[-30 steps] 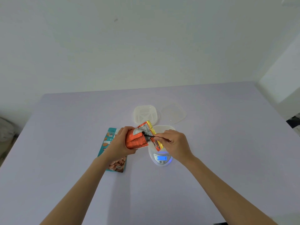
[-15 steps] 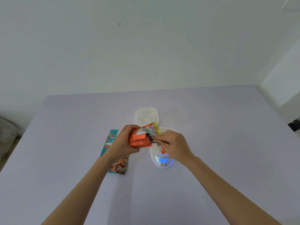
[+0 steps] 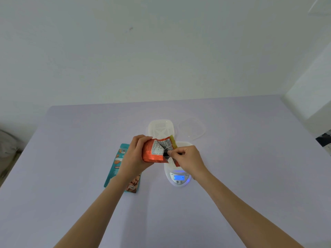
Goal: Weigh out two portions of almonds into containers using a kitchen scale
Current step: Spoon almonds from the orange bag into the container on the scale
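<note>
An orange almond packet is held over the table's middle. My left hand grips its body. My right hand pinches its torn top strip, which hangs down beside my fingers. Under my right hand stands a white kitchen scale with a lit blue display; something white sits on its platform, mostly hidden. A white container lies just behind the packet, and a clear container or lid rests to its right. A teal almond packet lies flat under my left wrist.
The lavender table runs back to a white wall. Its left edge drops off near a grey object. A white ledge rises at the right rear corner, with dark items at the right edge.
My right hand has pulled the packet's top strip down and toward me, so the tear is longer. The left hand has tipped the packet more upright. The view has shifted slightly.
</note>
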